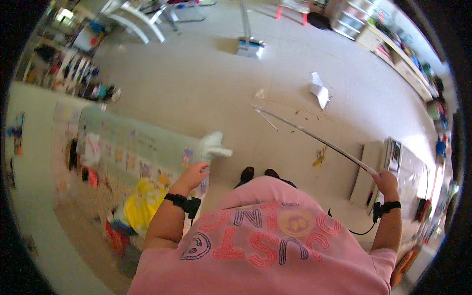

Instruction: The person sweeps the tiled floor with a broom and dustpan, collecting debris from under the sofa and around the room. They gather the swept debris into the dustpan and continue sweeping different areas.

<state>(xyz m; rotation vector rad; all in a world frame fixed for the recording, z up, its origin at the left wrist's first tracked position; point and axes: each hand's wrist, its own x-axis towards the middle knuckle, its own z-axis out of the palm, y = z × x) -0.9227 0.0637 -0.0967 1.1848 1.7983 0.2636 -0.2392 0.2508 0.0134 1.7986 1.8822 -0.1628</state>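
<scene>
My right hand (385, 183) is closed around the end of a thin metal pole (332, 145). The pole slants away to the left over the floor, and a thin bar (267, 121) meets its far end at an angle. My left hand (193, 177) is at the edge of a patterned, light green bed cover (147, 142), close beside a pale cloth piece (214, 145) that juts over the floor. Blur hides whether its fingers grip the cloth. Small debris (319, 156) and a creased white sheet (319, 90) lie on the floor.
A long-handled dustpan or broom (250, 48) stands farther off. White chair legs (136, 22) are at upper left, a red-legged stool (291, 11) at the top. Low shelves (400, 61) line the right. A white box-like unit (368, 169) stands near my right hand; yellow fabric (145, 204) lies left.
</scene>
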